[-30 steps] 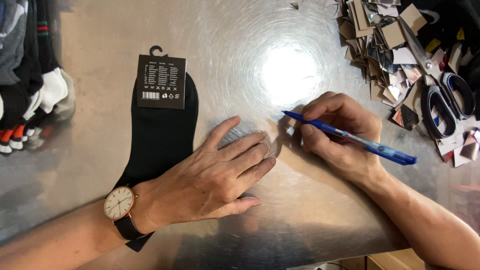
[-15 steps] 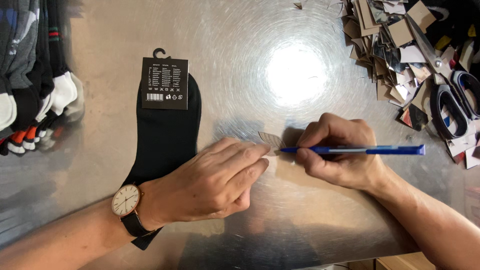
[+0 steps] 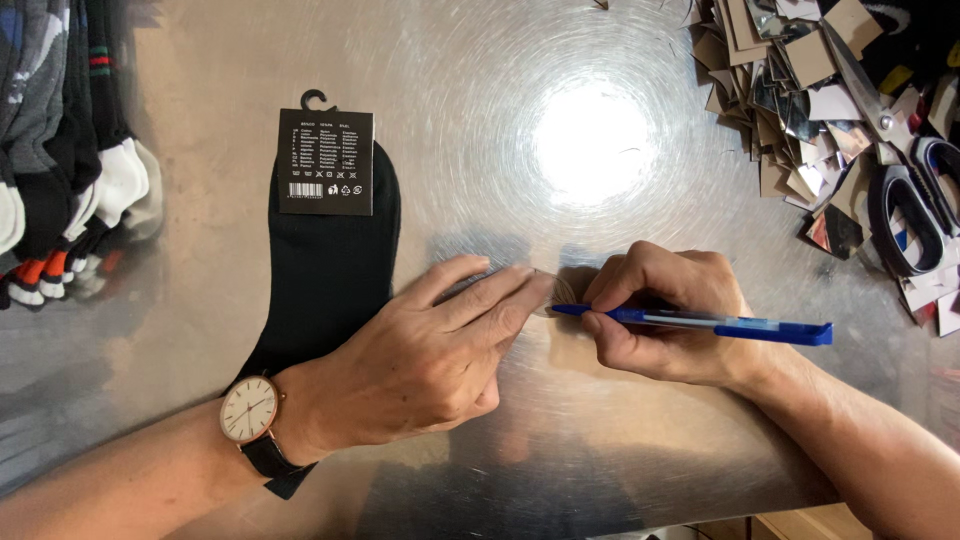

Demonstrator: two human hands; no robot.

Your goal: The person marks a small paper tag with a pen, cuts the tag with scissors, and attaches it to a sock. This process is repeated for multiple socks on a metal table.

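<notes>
Marking step: right hand (image 3: 668,315) grips the blue pen (image 3: 700,322); left hand's (image 3: 425,360) flat fingers (image 3: 500,295) pin a small card (image 3: 560,290), which likely needs steady pressure.

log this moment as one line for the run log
left hand: pins small card piece on metal table | right hand: holds blue pen, tip at piece | black sock: under left wrist

Bare metal table (image 3: 520,110) lies open ahead; black sock (image 3: 325,270) flanks left, card scraps (image 3: 780,110) right.
</notes>
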